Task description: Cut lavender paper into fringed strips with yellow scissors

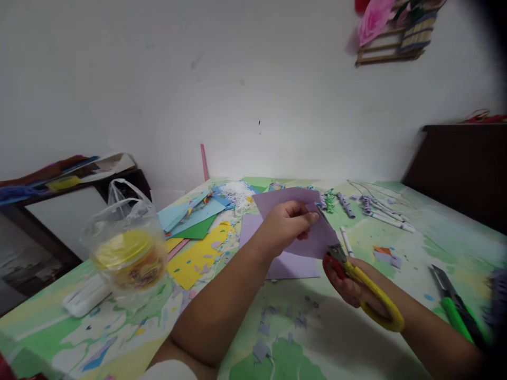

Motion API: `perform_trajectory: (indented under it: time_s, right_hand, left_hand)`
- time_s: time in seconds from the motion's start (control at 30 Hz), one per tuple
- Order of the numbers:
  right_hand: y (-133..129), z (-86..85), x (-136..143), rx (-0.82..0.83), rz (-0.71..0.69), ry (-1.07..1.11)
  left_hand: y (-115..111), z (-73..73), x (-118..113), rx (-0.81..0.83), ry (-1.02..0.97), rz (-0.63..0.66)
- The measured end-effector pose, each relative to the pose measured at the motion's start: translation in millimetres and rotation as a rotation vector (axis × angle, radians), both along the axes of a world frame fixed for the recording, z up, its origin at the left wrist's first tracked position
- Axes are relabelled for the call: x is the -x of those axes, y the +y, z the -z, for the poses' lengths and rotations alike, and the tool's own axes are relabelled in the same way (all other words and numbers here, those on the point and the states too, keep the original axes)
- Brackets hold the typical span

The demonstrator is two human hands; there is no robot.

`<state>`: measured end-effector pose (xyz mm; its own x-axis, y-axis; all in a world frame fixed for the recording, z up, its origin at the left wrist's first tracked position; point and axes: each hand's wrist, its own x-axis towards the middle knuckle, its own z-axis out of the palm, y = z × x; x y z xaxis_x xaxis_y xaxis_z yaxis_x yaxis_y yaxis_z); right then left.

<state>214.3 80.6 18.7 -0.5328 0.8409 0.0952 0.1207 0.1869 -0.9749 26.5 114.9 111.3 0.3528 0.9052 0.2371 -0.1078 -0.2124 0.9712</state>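
Held up over the table is a sheet of purple paper (277,198), pinched between the thumb and fingers of my left hand (291,227). My right hand (350,285) grips a pair of scissors (370,290) with yellow and red handles. The scissor blades meet the paper's lower right edge; how far they are apart is hard to see. Under the raised sheet, more purple paper (293,266) lies flat on the table. Small purple scraps (261,348) are scattered below my hands.
A plastic bag holding a yellow-lidded tub (130,250) stands left. Coloured paper (198,256) and white shreds (236,196) lie behind. Markers (390,219) and curled purple strips (346,206) are at the back right. A green-handled cutter (455,306) lies near the right edge.
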Motion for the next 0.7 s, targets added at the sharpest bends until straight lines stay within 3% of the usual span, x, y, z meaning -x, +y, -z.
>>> perform_trajectory:
  time_s: [0.17,0.5,0.7]
  right_hand:
    - [-1.2,3.1,0.6,-0.019,-0.013,0.01]
    - [-3.7,-11.3,2.1,-0.133,-0.037,-0.015]
    - [-3.8,-4.8,1.7,-0.151,-0.015,-0.006]
  left_hand:
    - [0.3,0.3,0.7,-0.013,0.023,0.022]
    - [-1.0,1.8,-1.9,0.003,0.136,0.038]
    - [-3.9,1.5,-3.7,0.021,0.223,0.029]
